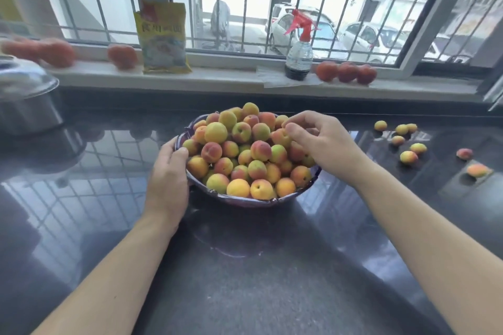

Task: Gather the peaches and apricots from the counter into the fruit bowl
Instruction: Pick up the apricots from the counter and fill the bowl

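Note:
A purple-rimmed fruit bowl (246,201) stands mid-counter, heaped with yellow, orange and blushed apricots and small peaches. My left hand (169,178) grips its left rim, thumb hooked over the edge beside the fruit. My right hand (322,141) hovers over the right side of the heap, its curled fingertips pinching an apricot (280,137) on top of the pile. Several loose apricots (408,157) lie scattered on the dark counter to the right, the farthest two (477,170) near the right edge.
The glossy black counter (245,280) runs up to a white windowsill. On the sill stand a yellow bag (163,38), a red-topped spray bottle (298,57) and red-orange fruits (345,72) at both ends. A steel pot with a lid (25,90) sits at far left.

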Motion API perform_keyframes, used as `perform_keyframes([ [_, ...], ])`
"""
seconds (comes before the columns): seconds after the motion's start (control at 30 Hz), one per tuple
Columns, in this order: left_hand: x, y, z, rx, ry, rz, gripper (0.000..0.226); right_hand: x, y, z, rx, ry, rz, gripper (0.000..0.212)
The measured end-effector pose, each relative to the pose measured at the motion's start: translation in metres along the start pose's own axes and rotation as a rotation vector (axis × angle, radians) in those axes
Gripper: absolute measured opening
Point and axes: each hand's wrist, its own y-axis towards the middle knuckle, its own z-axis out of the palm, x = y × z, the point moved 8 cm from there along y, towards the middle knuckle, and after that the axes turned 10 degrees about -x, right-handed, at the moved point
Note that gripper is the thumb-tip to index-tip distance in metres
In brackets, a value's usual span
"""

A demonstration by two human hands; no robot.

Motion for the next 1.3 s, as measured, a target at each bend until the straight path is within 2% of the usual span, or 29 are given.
perform_keyframes([
  [0.13, -0.002, -0.002, 0.002, -0.021, 0.014, -0.004, 0.04, -0.036, 0.007, -0.024, -0.191, 0.065, 0.037, 0.018],
  [0.2, -0.002, -0.003, 0.002, -0.031, 0.059, 0.003, 0.04, -0.08, 0.007, -0.05, -0.307, -0.098, 0.085, 0.018],
  [0.27, -0.003, -0.004, 0.003, -0.039, 0.097, 0.002, 0.041, -0.133, -0.003, -0.083, -0.357, -0.394, 0.17, 0.025],
  [0.33, 0.0, -0.008, 0.01, -0.027, 0.154, 0.005, 0.043, -0.177, -0.014, -0.117, -0.341, -0.66, 0.235, 0.036],
  [0.4, 0.002, -0.013, 0.023, 0.006, 0.207, 0.018, 0.047, -0.204, -0.018, -0.141, -0.303, -0.788, 0.255, 0.044],
  [0.6, 0.003, -0.033, 0.067, 0.005, 0.176, 0.029, 0.045, -0.239, -0.004, -0.152, -0.19, -0.841, 0.409, 0.054],
  [0.7, 0.003, -0.04, 0.069, -0.048, 0.146, 0.041, 0.046, -0.233, -0.006, -0.155, -0.219, -0.849, 0.39, 0.047],
  [0.9, 0.001, -0.04, 0.068, -0.038, 0.151, 0.036, 0.05, -0.216, -0.017, -0.161, -0.343, -0.779, 0.294, 0.035],
  [1.0, 0.0, -0.042, 0.067, -0.041, 0.162, 0.03, 0.049, -0.209, -0.02, -0.161, -0.361, -0.733, 0.25, 0.026],
  [1.07, -0.001, -0.043, 0.065, -0.055, 0.164, 0.027, 0.046, -0.196, -0.022, -0.158, -0.356, -0.645, 0.229, 0.028],
  [1.17, -0.004, -0.047, 0.063, -0.089, 0.15, 0.012, 0.042, -0.146, -0.017, -0.144, -0.362, -0.419, 0.14, 0.032],
  [1.3, -0.005, -0.052, 0.063, -0.092, 0.14, -0.008, 0.043, -0.021, -0.015, -0.103, -0.258, -0.08, -0.175, 0.029],
])
